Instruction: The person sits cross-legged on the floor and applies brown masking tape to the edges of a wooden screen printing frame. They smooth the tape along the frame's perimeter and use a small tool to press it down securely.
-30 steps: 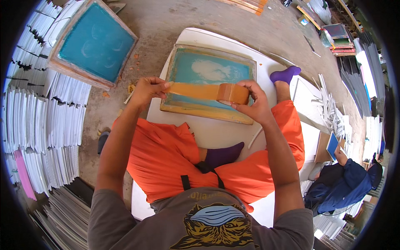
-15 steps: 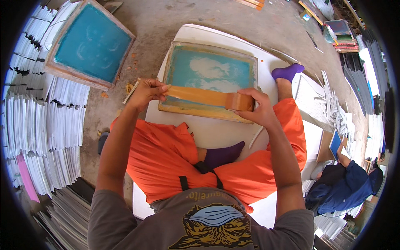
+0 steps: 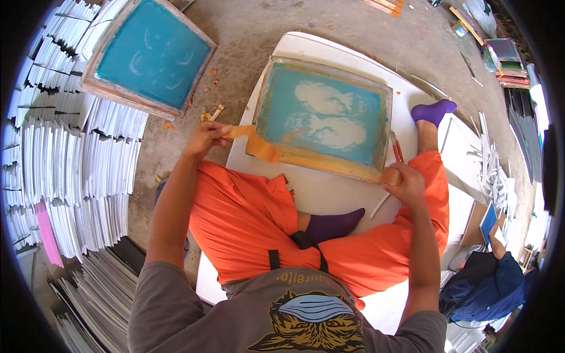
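A wooden screen-printing frame (image 3: 276,88) with teal mesh and a pale design lies on a white board (image 3: 329,188) in front of my crossed legs. A strip of brown packing tape (image 3: 265,150) runs along its near edge. My left hand (image 3: 205,136) pinches the loose end of the tape at the frame's near left corner. My right hand (image 3: 405,182) grips the tape roll (image 3: 389,175) at the near right corner, and the strip stretches between the two hands.
A second teal screen frame (image 3: 150,56) leans at the upper left over stacks of white sheets (image 3: 65,170). Thin sticks (image 3: 395,147) lie beside the frame on the right. Another person in blue (image 3: 485,285) sits at the lower right. Bare concrete floor (image 3: 329,17) lies beyond.
My hands have drawn apart: the right hand pulled the roll to the frame's right corner, the left moved out to the left corner. The tape strip now lies along the near edge.
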### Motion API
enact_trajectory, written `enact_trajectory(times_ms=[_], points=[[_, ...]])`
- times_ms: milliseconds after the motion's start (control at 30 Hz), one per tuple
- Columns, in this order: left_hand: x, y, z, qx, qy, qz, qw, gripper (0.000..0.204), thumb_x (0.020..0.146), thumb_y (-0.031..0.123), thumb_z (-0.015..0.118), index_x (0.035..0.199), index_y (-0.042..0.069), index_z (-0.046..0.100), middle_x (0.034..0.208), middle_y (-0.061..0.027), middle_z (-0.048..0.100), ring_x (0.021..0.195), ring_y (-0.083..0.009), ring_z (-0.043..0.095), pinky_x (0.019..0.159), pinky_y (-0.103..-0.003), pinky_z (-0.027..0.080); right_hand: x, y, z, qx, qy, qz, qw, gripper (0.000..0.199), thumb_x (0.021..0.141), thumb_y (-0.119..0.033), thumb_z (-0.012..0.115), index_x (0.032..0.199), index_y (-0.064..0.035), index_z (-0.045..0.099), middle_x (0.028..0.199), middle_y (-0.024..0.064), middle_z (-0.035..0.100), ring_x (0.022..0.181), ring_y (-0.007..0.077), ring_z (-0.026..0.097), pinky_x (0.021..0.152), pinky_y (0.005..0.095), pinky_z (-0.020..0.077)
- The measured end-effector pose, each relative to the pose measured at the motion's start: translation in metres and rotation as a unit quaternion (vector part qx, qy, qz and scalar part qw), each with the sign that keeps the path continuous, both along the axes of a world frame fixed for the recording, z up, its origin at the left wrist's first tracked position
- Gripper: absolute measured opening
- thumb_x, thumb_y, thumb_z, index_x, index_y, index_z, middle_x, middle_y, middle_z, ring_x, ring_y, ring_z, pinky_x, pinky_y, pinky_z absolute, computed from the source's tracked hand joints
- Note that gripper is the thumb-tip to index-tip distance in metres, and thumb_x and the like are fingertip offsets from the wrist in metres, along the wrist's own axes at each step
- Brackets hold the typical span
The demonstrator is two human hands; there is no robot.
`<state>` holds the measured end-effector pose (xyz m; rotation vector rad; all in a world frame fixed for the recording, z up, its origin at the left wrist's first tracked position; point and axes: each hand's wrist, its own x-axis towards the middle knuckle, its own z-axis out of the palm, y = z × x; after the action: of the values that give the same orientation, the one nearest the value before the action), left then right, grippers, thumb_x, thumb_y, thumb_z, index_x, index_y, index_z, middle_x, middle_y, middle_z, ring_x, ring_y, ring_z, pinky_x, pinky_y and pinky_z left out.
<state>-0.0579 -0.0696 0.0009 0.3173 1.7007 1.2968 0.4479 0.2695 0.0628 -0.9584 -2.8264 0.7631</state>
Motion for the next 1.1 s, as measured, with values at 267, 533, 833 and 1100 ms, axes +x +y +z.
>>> enact_trajectory(times_ms=[267, 533, 833, 1100], points=[[-0.019, -0.02, -0.006, -0.018, 0.037, -0.001, 0.999, 0.032, 0.098, 0.027, 0.075, 0.11, -0.002, 0.074, 0.095, -0.0067, 0.075, 0.079, -0.0134, 0.07, 0.076, -0.026, 0.058, 0.024, 0.009, 0.008, -0.031, 0.016, -0.058, 0.998, 0.063, 0.062, -0.019, 0.096, 0.118, -0.0048, 0.069, 0.109, 0.0136, 0.072, 0.099, 0.0291, 0.071, 0.086, 0.0396, 0.0574], [-0.04, -0.029, -0.031, -0.038, 0.22, 0.037, 0.974, 0.027, 0.097, 0.027, 0.074, 0.104, 0.001, 0.076, 0.087, -0.0027, 0.072, 0.077, -0.011, 0.064, 0.071, -0.028, 0.052, -0.028, -0.03, -0.003, -0.128, 0.194, -0.029, 0.972, 0.067, 0.069, -0.007, 0.092, 0.129, -0.0036, 0.064, 0.123, 0.0118, 0.066, 0.119, 0.0237, 0.062, 0.104, 0.0368, 0.049], [-0.052, -0.038, -0.007, 0.009, 0.295, 0.192, 0.936, 0.026, 0.095, 0.023, 0.077, 0.098, -0.003, 0.076, 0.084, -0.0029, 0.072, 0.075, -0.0088, 0.062, 0.072, -0.026, 0.049, -0.076, -0.077, 0.011, -0.307, 0.331, -0.041, 0.891, 0.074, 0.071, -0.003, 0.093, 0.137, -0.0045, 0.058, 0.129, 0.0058, 0.06, 0.124, 0.019, 0.057, 0.108, 0.0336, 0.0442], [-0.077, -0.043, 0.026, -0.09, 0.44, 0.205, 0.87, 0.029, 0.094, 0.016, 0.077, 0.111, -0.007, 0.073, 0.084, -0.0105, 0.076, 0.073, -0.0138, 0.072, 0.069, -0.029, 0.058, -0.088, -0.085, 0.014, -0.355, 0.377, -0.029, 0.855, 0.077, 0.072, 0.0, 0.093, 0.139, -0.0053, 0.055, 0.13, 0.0055, 0.059, 0.125, 0.0181, 0.056, 0.108, 0.0337, 0.0442]])
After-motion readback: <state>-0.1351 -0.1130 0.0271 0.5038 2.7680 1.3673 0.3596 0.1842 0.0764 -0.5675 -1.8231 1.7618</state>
